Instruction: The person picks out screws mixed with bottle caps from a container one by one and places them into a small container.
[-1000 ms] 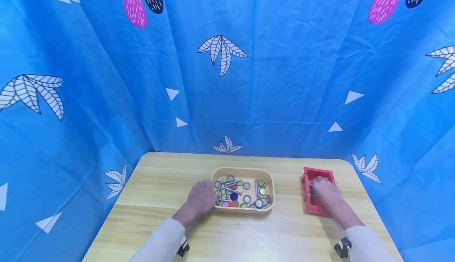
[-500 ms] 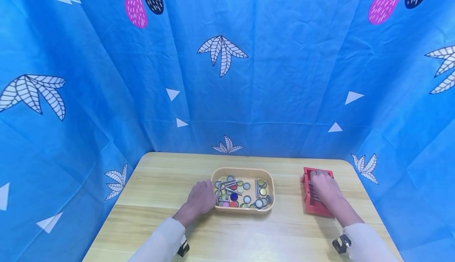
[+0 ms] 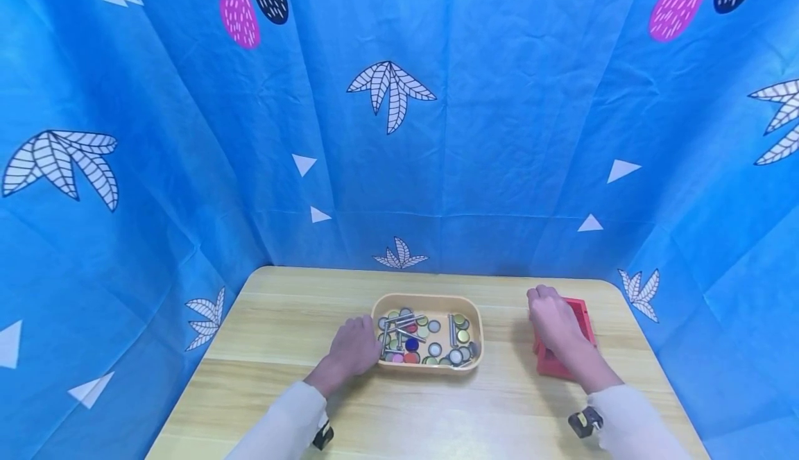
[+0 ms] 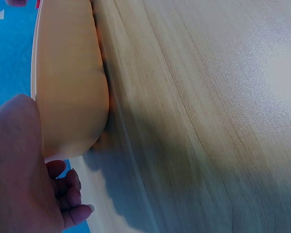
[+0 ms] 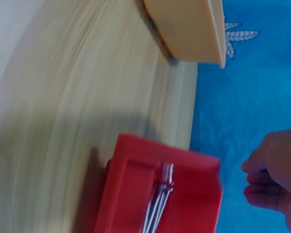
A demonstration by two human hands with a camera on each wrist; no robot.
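Blue cloth [image 3: 262, 168] at far left, printed with white leaves and triangles; runs round the back and on to the far right. Pale wood-grain table [image 3: 431, 418] below. By the near edge, white left sleeve [image 3: 281, 422], small black device [image 3: 322, 436] at the cuff.

Next, left hand [image 3: 354, 345], at the left end of a tan tray [image 3: 427, 368]. Grips that end — thumb at the rim, fingers bent in past the end wall, as seen from the left wrist. Tray flat on the table, near the middle of the head view.

In its left part, several metal bolts [image 3: 412, 336], crisscross over loose round caps [image 3: 412, 344] — blue, orange, pink, green, pale. In its right part, another bolt [image 3: 452, 330] beside gold and silvery caps.

Well apart, further right: right hand [image 3: 552, 318], fingers bent close to the thumb. In the head view, covers the far left corner of a red box [image 3: 549, 368]; from the right wrist, shows apart from it. Cannot tell about a hold on anything. Inside the box, slim metal shafts [image 5: 157, 208], side by side. Rightmost, second black device [image 3: 585, 421] at the cuff of the white right sleeve [image 3: 637, 422].
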